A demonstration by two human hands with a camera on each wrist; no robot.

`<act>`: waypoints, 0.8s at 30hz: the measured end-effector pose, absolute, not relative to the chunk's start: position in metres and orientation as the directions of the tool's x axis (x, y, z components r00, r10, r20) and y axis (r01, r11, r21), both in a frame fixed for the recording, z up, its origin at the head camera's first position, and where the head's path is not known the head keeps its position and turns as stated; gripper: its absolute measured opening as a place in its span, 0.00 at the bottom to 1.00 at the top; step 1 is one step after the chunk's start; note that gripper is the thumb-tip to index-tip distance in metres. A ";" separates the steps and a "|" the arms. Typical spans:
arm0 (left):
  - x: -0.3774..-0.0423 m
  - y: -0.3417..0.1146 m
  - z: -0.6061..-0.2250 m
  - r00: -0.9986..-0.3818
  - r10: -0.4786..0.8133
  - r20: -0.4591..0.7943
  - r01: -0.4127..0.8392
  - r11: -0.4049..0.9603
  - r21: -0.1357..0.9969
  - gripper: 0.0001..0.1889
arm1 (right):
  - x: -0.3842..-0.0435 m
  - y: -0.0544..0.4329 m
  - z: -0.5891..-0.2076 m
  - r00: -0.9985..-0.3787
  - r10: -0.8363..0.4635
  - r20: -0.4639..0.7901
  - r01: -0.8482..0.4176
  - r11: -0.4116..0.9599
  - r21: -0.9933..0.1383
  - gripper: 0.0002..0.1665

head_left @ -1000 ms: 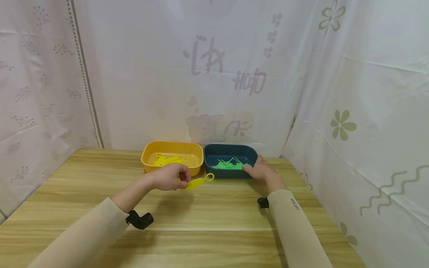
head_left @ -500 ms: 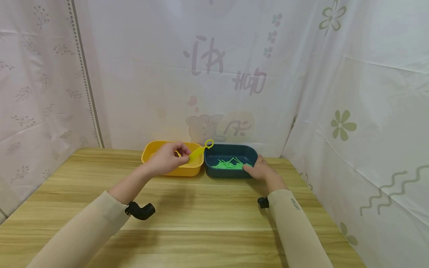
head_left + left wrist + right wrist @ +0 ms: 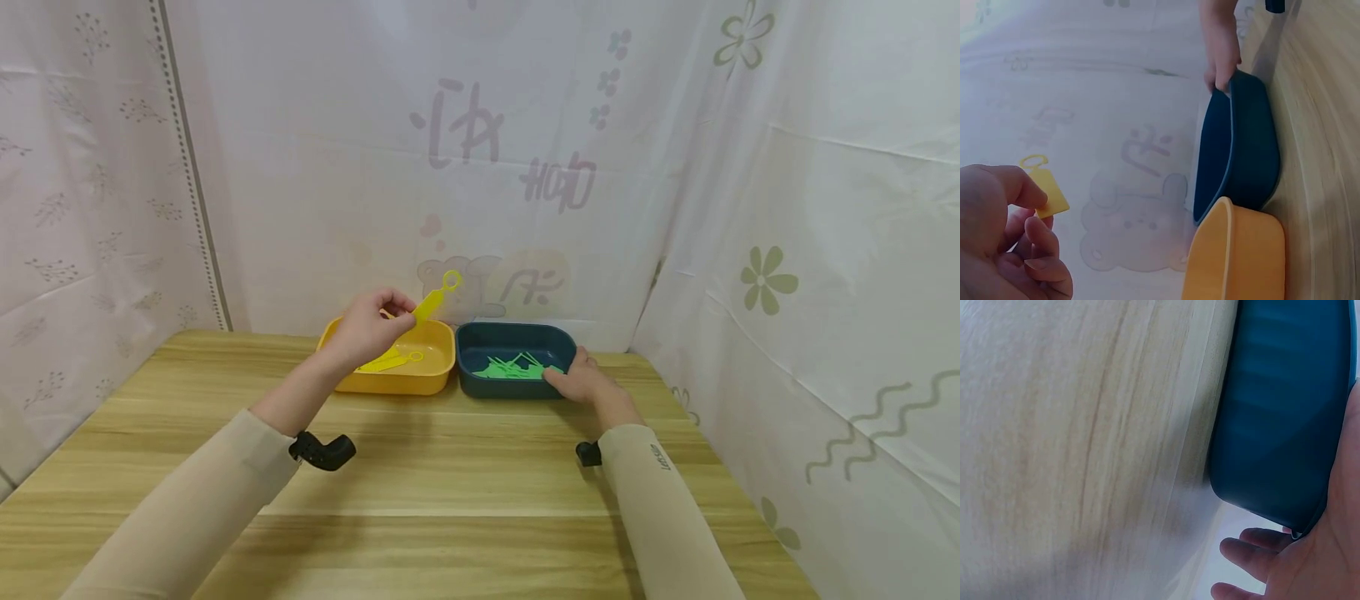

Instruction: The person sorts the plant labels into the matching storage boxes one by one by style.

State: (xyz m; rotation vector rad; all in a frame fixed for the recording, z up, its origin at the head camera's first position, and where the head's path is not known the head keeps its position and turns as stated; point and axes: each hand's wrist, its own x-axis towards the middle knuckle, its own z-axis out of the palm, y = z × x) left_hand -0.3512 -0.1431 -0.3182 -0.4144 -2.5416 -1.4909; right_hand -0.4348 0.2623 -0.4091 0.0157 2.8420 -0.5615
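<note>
My left hand (image 3: 366,329) pinches a flat yellow plastic tag (image 3: 428,306) between thumb and fingers, above the yellow bin (image 3: 397,384). The tag's ring end points up and to the right; in the left wrist view the tag (image 3: 1052,191) hangs clear of both bins. More yellow tags (image 3: 392,362) lie inside that bin, partly hidden by my hand. With my right hand (image 3: 587,380) I hold the right end of the dark blue bin (image 3: 510,389), thumb over its rim. Thin green plastic pieces (image 3: 510,368) lie in a tangle inside it.
Both bins stand side by side at the back of the wooden table (image 3: 465,483). A printed white curtain (image 3: 360,167) hangs close behind them, and others flank the table. A black wrist camera (image 3: 324,451) juts from the left sleeve.
My left hand rises from in front of the yellow bin to above it, carrying the tag, which now tilts more upright. My right hand stays on the dark blue bin.
</note>
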 end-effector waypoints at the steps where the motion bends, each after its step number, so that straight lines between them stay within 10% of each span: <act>1: -0.353 -0.144 -0.318 -0.950 0.142 0.277 0.311 0.464 0.830 0.10 | -0.435 0.262 -0.409 -0.971 -0.037 -0.238 0.056 0.927 -0.372 0.71; 24: -0.389 -0.145 -0.346 -0.988 -0.001 0.154 0.140 0.403 0.904 0.13 | -0.437 0.264 -0.411 -0.972 -0.051 -0.230 0.039 0.927 -0.372 0.70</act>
